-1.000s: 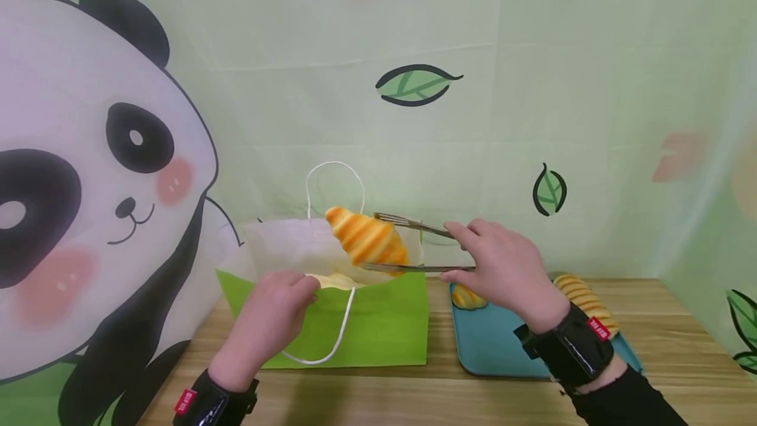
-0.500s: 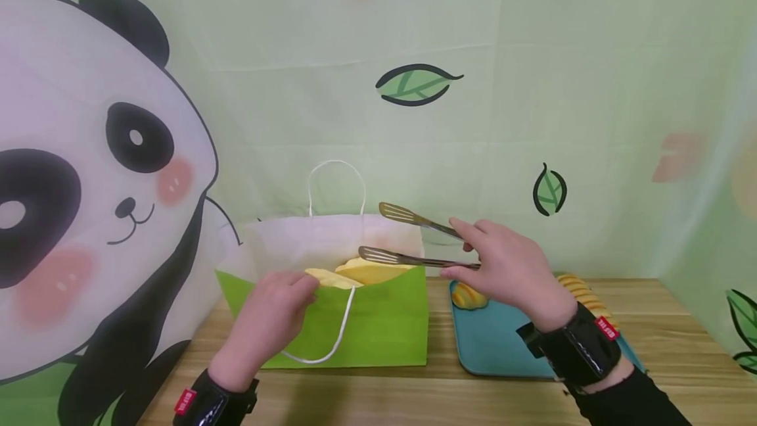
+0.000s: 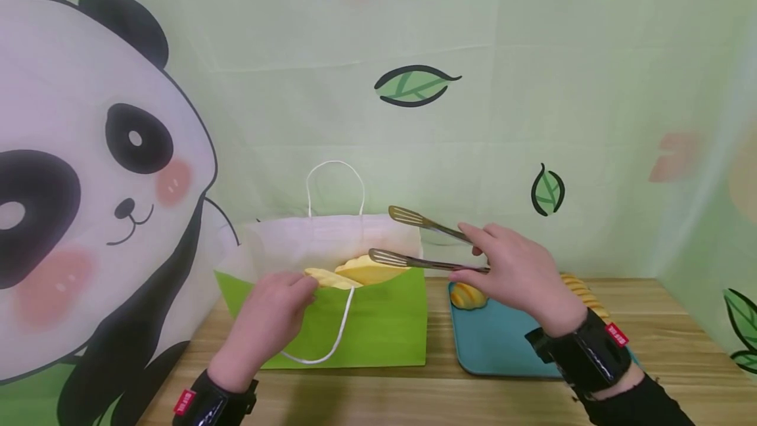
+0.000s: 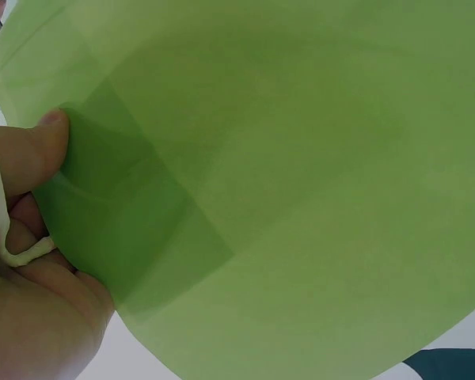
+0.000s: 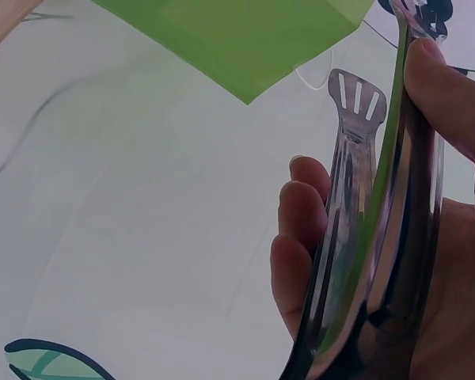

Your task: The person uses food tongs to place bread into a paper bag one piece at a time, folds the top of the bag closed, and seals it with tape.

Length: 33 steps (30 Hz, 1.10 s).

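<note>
A green paper bag (image 3: 384, 327) with a pale inside and white cord handles stands on the wooden table. My left hand (image 3: 275, 311) pinches its front rim; in the left wrist view the thumb (image 4: 43, 150) lies against the green paper. Two pale yellow bread pieces (image 3: 372, 269) show at the bag's mouth. My right hand (image 3: 520, 275) grips slotted metal tongs (image 3: 426, 261) to the right of the bag opening. Their arms are spread, with nothing between the tips, as the right wrist view also shows around the slotted tongs end (image 5: 358, 99).
A blue tray (image 3: 497, 347) sits right of the bag. It carries a small round bread (image 3: 467, 296) at its back left and a ridged long bread (image 3: 585, 294), partly behind my right wrist. A backdrop with a printed panda (image 3: 136, 215) rises behind the table.
The striped croissant left the tongs and dropped into the bag, where its pale side now shows. The tongs spread, and my right hand drew slightly right. My left hand stayed at the rim.
</note>
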{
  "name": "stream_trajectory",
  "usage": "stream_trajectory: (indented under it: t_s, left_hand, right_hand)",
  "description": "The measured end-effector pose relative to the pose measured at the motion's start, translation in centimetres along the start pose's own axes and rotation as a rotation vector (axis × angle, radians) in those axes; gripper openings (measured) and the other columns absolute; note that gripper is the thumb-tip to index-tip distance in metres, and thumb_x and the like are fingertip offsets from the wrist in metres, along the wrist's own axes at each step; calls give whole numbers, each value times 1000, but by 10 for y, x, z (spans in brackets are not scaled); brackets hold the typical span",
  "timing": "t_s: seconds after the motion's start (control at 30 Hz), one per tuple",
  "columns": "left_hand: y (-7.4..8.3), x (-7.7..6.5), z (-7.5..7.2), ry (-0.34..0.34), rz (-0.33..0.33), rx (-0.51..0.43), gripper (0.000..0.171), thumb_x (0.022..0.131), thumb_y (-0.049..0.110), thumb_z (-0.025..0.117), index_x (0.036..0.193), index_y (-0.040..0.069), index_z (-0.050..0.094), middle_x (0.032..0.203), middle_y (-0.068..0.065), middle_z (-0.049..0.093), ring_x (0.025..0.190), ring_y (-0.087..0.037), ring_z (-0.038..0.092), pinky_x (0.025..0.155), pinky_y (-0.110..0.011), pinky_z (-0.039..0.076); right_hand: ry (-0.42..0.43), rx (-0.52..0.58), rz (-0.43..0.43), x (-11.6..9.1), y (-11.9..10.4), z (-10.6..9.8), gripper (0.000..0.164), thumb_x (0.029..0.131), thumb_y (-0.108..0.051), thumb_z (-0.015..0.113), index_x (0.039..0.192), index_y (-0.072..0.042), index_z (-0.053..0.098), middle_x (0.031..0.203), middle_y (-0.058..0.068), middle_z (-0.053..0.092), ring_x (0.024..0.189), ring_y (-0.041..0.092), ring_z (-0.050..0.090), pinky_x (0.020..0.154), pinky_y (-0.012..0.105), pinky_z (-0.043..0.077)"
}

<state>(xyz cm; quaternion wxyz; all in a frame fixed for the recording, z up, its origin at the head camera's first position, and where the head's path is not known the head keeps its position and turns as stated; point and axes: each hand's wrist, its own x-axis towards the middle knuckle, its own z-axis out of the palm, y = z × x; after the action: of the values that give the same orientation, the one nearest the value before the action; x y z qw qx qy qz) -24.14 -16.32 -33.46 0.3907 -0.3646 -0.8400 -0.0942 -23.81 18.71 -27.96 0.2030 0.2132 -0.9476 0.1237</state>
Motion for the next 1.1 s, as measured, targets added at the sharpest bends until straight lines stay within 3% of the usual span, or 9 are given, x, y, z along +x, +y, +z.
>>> stream_trajectory:
  t_s: [0.3,0.53,1.1]
  left_hand:
    - [1,1,0,-17,-9,-4,23,69,-7,66,71,13,53,61,8,45,54,-10,41,53,-27,37]
    - [1,1,-1,-25,-15,-1,25,67,-9,66,70,13,53,61,8,45,55,-11,42,54,-28,37]
    - [0,0,0,-17,-7,-3,24,68,-8,66,71,13,54,60,9,44,54,-10,42,54,-28,38]
  right_hand:
    - [3,14,17,-8,8,-2,75,74,-57,67,133,-13,50,92,-1,59,70,12,52,50,25,38]
    - [-7,38,52,-13,15,-1,84,72,-70,57,134,-14,48,94,-1,59,69,11,51,50,25,38]
    - [-3,89,89,-25,30,-5,87,72,-72,53,134,-11,47,95,2,59,68,11,49,52,26,38]
